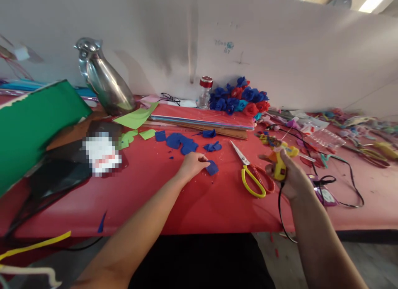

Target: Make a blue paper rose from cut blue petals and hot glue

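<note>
My left hand (pixel 193 163) rests on the red table (pixel 192 206) with its fingers pinched on a small blue paper petal (pixel 212 168). More blue petal pieces (pixel 182 143) lie just beyond it. My right hand (pixel 290 177) is closed around a yellow glue gun (pixel 280 164), held above the table's right part, its black cord (pixel 281 214) hanging off the front edge. Yellow-handled scissors (pixel 252 173) lie between my two hands.
A bunch of blue and red paper flowers (pixel 239 100) and a small jar (pixel 205 92) stand at the back wall. A metal jug (pixel 104 83), green sheets (pixel 31 119), stacked coloured paper (pixel 202 117), glasses (pixel 170 99) and craft clutter (pixel 357 131) surround the work spot.
</note>
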`<state>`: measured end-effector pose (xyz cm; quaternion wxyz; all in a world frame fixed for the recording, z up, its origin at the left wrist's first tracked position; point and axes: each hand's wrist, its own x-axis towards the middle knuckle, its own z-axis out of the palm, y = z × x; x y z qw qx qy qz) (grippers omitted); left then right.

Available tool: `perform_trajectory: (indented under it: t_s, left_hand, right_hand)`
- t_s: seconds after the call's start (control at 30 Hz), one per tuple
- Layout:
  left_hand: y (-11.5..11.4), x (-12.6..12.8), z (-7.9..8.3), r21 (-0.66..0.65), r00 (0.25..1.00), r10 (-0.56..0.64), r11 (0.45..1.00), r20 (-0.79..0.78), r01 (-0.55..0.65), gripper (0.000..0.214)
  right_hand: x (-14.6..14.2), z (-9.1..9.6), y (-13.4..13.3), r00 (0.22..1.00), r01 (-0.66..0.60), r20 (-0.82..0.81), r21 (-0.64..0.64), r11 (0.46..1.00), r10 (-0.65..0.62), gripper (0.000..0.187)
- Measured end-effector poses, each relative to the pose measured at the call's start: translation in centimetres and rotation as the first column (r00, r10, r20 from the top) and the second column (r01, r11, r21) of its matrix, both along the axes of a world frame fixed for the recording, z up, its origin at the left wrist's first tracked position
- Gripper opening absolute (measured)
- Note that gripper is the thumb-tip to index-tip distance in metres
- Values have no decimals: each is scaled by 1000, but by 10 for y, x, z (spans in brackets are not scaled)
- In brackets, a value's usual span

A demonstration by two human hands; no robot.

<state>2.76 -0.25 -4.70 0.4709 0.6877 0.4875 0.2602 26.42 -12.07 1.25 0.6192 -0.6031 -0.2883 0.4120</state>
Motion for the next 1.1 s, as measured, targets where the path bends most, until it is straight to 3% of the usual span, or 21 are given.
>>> perform_trajectory:
  t_s: [0.13,0.27,0.37,0.6,0.8,1.1]
  left_hand:
    - [-1,0,2,17,999,13,1000,-46,-12,8]
    - [-1,1,2,30,999,-8,999,-49,9,7]
    - [1,1,2,43,997,-38,998,-72,41,7]
    - [-1,1,6,69,991,-54,996,-122,63,7]
    - [-1,1,7,70,992,-54,996,-115,63,6]
    - [-2,0,8,75,988,-106,991,-113,115,6]
  right_hand:
    - [-20,-7,-16,969,-85,220,-143,986,115,46]
    - [-36,-17,-25,829,-255,440,-252,934,345,50]
    - [-44,-22,-27,721,-307,551,-289,907,419,51]
    - [-54,-32,-20,572,-359,707,-242,901,417,43]
    - [-55,-33,-19,470,-330,756,-329,885,456,38]
    - [-58,-26,-14,439,-316,752,-383,868,491,32]
